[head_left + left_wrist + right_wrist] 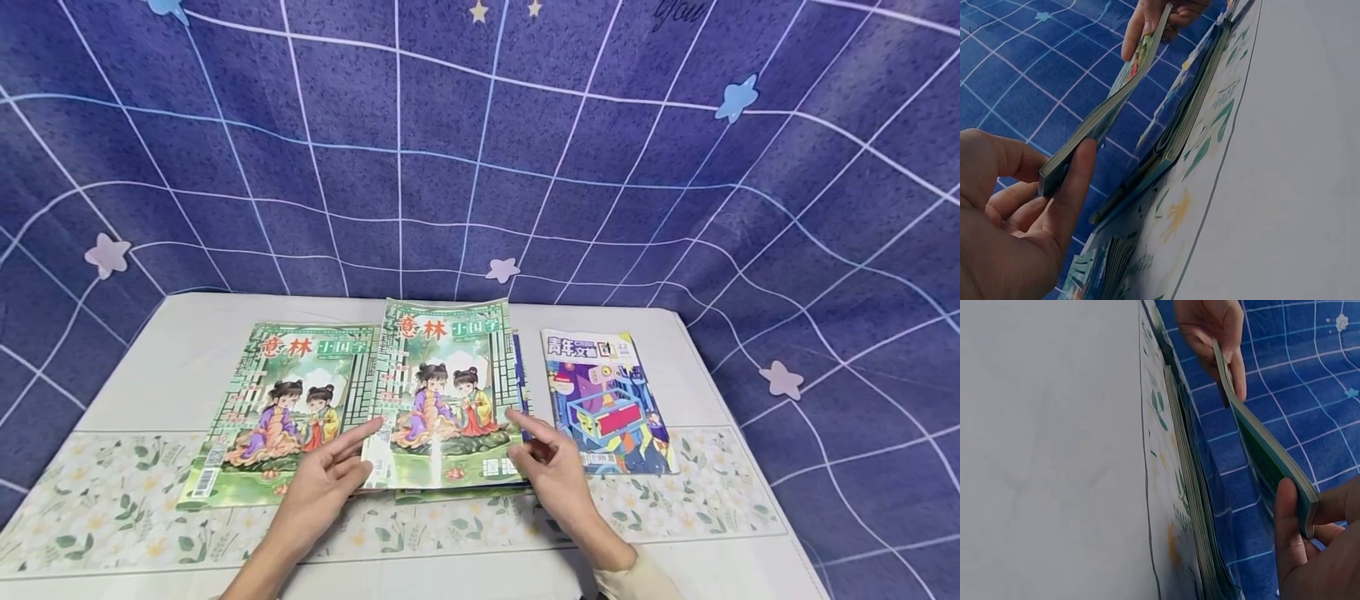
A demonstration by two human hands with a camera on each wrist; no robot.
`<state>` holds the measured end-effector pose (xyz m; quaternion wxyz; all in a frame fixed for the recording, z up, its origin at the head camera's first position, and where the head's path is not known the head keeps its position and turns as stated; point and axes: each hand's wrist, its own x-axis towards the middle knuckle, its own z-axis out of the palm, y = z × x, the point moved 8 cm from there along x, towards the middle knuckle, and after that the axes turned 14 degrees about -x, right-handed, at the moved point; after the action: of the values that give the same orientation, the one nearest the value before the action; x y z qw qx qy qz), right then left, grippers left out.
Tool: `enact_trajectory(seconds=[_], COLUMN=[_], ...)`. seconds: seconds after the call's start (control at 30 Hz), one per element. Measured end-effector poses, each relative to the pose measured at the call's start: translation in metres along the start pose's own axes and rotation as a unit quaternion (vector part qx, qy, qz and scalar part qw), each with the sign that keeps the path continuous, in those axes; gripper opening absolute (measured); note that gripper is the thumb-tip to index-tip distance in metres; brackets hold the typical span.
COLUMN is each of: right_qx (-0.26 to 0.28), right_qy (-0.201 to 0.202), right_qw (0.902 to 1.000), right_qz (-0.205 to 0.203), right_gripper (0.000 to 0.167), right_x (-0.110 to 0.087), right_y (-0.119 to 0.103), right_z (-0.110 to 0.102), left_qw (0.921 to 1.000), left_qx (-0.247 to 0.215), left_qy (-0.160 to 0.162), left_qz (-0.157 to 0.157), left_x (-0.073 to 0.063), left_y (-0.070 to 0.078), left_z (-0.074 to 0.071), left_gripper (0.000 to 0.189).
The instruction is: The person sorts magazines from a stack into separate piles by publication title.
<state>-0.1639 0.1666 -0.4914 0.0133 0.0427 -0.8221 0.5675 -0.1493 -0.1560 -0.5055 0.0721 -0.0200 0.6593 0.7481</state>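
Note:
Between my two hands is a green magazine [450, 392] with two cartoon figures on its cover. My left hand [322, 477] pinches its left edge, while my right hand [557, 473] grips the right edge. In the left wrist view the held magazine [1105, 112] hangs above a pile of magazines [1179, 119], apart from it and slightly bent. From the right wrist, thumb and fingers show on either side of the magazine's corner [1300, 500]. A matching green magazine [277, 417] lies to the left, partly behind my left hand.
A blue and purple magazine [611, 408] lies flat to the right. Beneath the held magazine, a green edge [450, 497] of the pile peeks out. The white table [202, 325] has a floral strip [97, 500]. A blue star-patterned cloth [450, 183] hangs behind.

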Motion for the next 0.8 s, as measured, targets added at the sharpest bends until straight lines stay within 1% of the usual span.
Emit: enact_trajectory(seconds=[0.1, 0.2, 0.23, 0.4, 0.47, 0.53, 0.67, 0.73, 0.8], right_qx=[-0.005, 0.001, 0.002, 0.005, 0.009, 0.015, 0.025, 0.026, 0.027], right_qy=[0.003, 0.005, 0.005, 0.006, 0.007, 0.006, 0.010, 0.012, 0.013], right_qw=[1.0000, 0.9999, 0.9999, 0.9999, 0.9998, 0.9998, 0.9995, 0.9991, 0.9988], right_qz=[-0.006, -0.012, -0.012, -0.015, -0.015, -0.012, -0.019, -0.030, -0.040], right_gripper=[0.052, 0.052, 0.052, 0.052, 0.053, 0.053, 0.053, 0.053, 0.054], right_x=[-0.001, -0.001, -0.001, 0.001, 0.002, 0.002, 0.002, 0.002, 0.002], right_y=[-0.002, -0.005, -0.005, -0.007, -0.008, -0.009, -0.013, -0.015, -0.017], right_z=[0.002, 0.005, 0.007, 0.014, 0.017, 0.020, 0.025, 0.028, 0.031], left_qw=[0.9999, 0.9996, 0.9996, 0.9993, 0.9994, 0.9994, 0.9990, 0.9988, 0.9991], left_qx=[-0.001, 0.009, 0.014, 0.036, 0.034, 0.034, 0.039, 0.042, 0.034], left_qy=[-0.009, -0.017, -0.017, -0.009, -0.008, -0.007, -0.007, -0.008, -0.010], left_qz=[0.010, 0.018, 0.020, 0.008, 0.005, 0.009, 0.018, 0.022, 0.025], left_x=[0.000, 0.000, 0.000, 0.001, 0.001, 0.002, 0.002, 0.003, 0.004], left_y=[0.001, 0.001, 0.001, -0.002, -0.001, 0.000, 0.002, 0.004, 0.006], left_z=[-0.001, -0.005, -0.006, -0.016, -0.020, -0.023, -0.030, -0.032, -0.034], left_gripper=[0.056, 0.056, 0.055, 0.055, 0.054, 0.054, 0.054, 0.055, 0.055])
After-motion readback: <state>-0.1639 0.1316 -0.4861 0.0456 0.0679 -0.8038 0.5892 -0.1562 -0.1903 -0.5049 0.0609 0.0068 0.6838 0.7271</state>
